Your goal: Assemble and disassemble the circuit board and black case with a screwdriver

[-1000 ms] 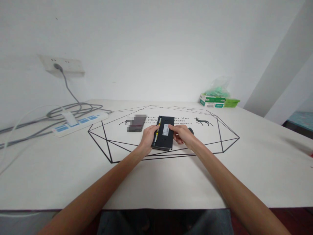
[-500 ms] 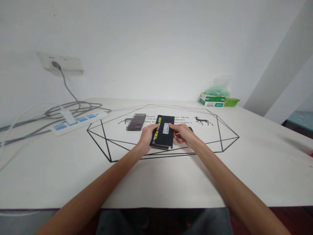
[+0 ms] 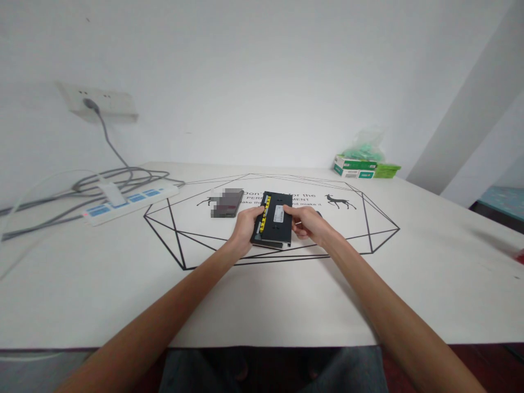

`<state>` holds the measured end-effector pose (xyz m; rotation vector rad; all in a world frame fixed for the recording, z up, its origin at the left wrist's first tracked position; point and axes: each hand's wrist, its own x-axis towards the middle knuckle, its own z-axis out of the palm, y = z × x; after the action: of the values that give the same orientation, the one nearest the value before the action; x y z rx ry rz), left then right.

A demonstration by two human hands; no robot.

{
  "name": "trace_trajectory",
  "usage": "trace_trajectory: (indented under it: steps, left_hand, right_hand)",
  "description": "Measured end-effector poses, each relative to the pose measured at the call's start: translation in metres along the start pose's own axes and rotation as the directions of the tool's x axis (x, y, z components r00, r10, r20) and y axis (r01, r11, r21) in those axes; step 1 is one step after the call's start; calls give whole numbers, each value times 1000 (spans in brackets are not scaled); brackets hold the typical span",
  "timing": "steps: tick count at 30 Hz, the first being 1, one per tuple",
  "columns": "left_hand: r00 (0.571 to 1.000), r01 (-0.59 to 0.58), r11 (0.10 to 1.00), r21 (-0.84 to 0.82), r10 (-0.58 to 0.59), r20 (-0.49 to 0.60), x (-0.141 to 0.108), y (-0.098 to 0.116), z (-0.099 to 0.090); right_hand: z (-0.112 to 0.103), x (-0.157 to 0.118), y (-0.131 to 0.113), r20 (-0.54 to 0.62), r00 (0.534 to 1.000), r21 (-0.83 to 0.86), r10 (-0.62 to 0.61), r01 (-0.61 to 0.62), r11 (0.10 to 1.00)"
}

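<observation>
Hands (image 3: 278,226) around black, yellow-striped box (image 3: 275,222)

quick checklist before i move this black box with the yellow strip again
1. Left hand grips the black box at its yellow-strip edge: ok.
2. Right hand grips the opposite edge: ok.
3. Box lifted off the table: cannot tell.
4. Dark device lies apart from the box: ok.
5. Power strip and cables sit far left, away from both arms: ok.
</observation>
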<state>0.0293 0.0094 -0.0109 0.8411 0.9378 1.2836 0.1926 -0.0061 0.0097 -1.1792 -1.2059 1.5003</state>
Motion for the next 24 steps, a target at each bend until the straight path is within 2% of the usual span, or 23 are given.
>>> trace_trajectory:
  steps: [6, 9, 12, 20, 24]
  left_hand:
    - [999, -51, 998, 38, 51, 0, 1, -1, -1]
    - [997, -71, 994, 84, 67, 42, -1, -1, -2]
    - [995, -54, 992, 113, 45, 86, -5, 1, -1]
    - [996, -25, 992, 125, 14, 88, -11, 6, 3]
    - [994, 26, 993, 117, -39, 106, -11, 6, 2]
  right_hand:
    - [4, -5, -3, -29, 1000, -30, -4, 3, 1000]
    - [5, -6, -4, -34, 999, -52, -22, 20, 998]
    - [5, -5, -3, -31, 999, -73, -45, 42, 996]
    - [5, -3, 1, -69, 994, -127, -80, 71, 989]
    - [7, -3, 2, -80, 993, -128, -89, 78, 989]
